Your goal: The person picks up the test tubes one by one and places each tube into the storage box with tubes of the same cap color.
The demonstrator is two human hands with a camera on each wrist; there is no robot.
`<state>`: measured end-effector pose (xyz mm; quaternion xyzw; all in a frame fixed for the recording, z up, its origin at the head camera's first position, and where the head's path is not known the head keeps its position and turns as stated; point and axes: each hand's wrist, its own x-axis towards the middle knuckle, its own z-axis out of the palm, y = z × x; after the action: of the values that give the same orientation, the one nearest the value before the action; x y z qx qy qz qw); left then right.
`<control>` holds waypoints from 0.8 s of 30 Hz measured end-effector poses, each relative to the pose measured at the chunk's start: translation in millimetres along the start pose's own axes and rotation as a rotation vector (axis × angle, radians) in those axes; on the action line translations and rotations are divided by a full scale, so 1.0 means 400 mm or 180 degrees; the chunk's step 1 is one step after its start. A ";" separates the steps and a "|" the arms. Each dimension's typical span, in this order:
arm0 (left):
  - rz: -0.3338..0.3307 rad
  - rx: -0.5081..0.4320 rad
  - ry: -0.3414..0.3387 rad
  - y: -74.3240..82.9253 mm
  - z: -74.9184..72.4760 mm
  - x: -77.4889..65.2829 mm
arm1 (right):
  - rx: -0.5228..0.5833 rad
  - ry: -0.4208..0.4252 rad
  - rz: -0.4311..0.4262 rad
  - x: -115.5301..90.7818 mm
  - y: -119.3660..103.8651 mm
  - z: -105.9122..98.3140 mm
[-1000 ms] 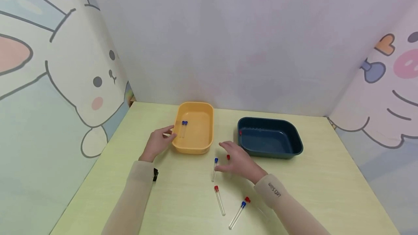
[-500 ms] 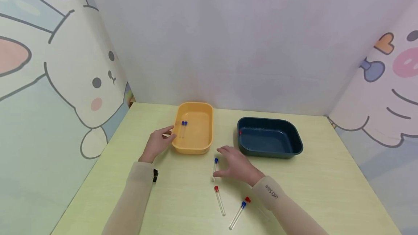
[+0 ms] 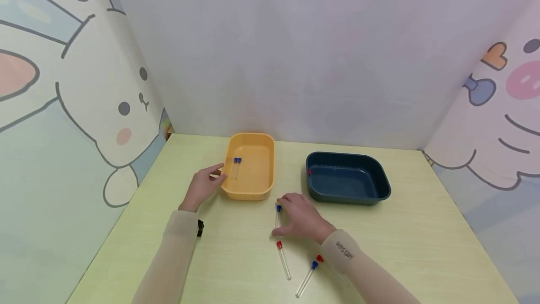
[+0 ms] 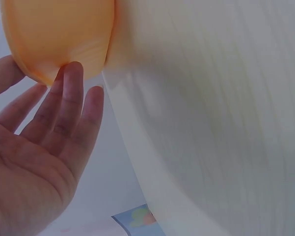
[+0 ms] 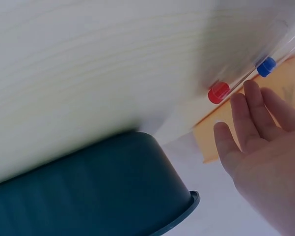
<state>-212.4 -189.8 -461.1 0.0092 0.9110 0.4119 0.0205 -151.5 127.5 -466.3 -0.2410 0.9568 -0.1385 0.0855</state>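
Note:
My left hand [image 3: 204, 186] rests relaxed fingertips against the left side of an orange-yellow plastic tray [image 3: 259, 194]; in the left wrist view, its fingers [image 4: 73, 88] touch the tray's outer wall. Inside lie two blue-capped test tubes [image 3: 239, 160]. My right hand [image 3: 304, 217] is spread over a blue-capped test tube [image 3: 277, 219] on the table, index finger close to the cap and thumb close to the other end. In the right wrist view, a red-capped test tube [image 5: 219, 92] lies beside the blue-capped one; in the head view the hand hides it.
A dark blue tray [image 3: 350, 199] stands right of the hand, a red cap [image 3: 310, 171] showing at its left wall. Nearer on the table lie a red-capped tube [image 3: 283, 260], a blue-capped tube [image 3: 306, 279] and another red-capped tube [image 3: 319, 258], partly under the right sleeve.
My right hand has moved slightly left and nearer, down to the blue-capped tube, covering the red cap that showed beside it. My left hand stays at the orange-yellow tray.

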 end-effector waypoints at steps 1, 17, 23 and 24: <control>0.0010 0.0003 0.0004 -0.001 0.001 0.001 | -0.0035 -0.0009 -0.0018 0.001 -0.001 0.002; -0.0040 -0.0003 0.0006 0.005 0.001 0.001 | -0.0400 -0.0048 -0.0204 0.014 -0.008 0.017; -0.0049 0.0003 0.0012 0.003 -0.001 -0.001 | -0.0467 -0.0032 -0.0245 0.015 -0.008 0.018; -0.0045 0.0002 0.0013 0.003 -0.001 -0.002 | -0.0480 -0.0034 -0.0249 0.015 -0.007 0.018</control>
<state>-211.8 -189.3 -459.8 0.0018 0.9112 0.4114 0.0216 -153.9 120.4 -472.9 -0.2847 0.9539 -0.0680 0.0668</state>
